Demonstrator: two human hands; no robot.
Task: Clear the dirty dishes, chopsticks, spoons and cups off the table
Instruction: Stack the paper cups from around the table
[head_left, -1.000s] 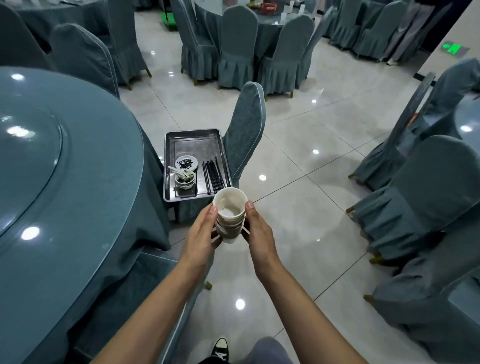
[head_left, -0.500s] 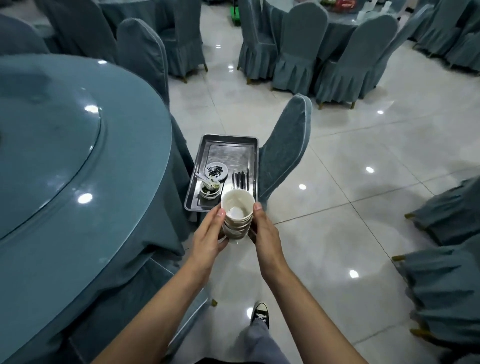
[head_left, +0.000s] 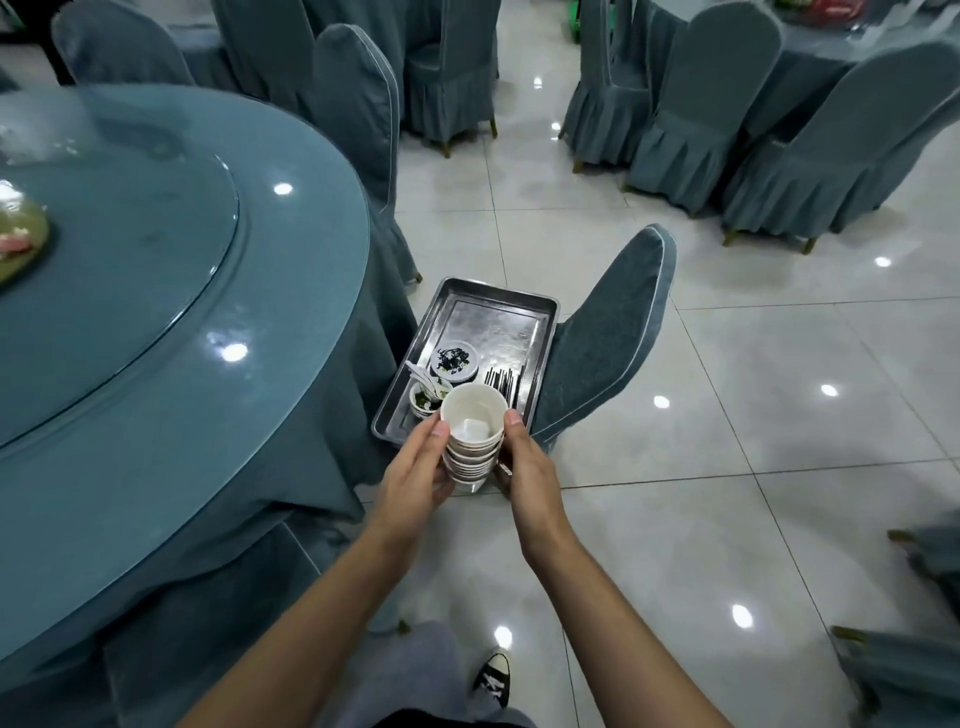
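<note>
Head view. Stack of white cups (head_left: 474, 441) at frame centre, clamped between both hands: left hand (head_left: 418, 470) curls round its left side, right hand (head_left: 527, 465) round its right. Stack sits in front of the near edge of a metal tray (head_left: 511, 306) on a covered chair (head_left: 605, 338). Tray holds a small dish (head_left: 453, 359), a bowl with spoon (head_left: 423, 397), black chopsticks (head_left: 505, 382). Round table (head_left: 156, 322) fills the left of frame.

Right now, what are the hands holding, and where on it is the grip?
A stack of cups, clasped between both hands: left hand on its left side, right hand on its right side, thumbs near the top rim.
</note>
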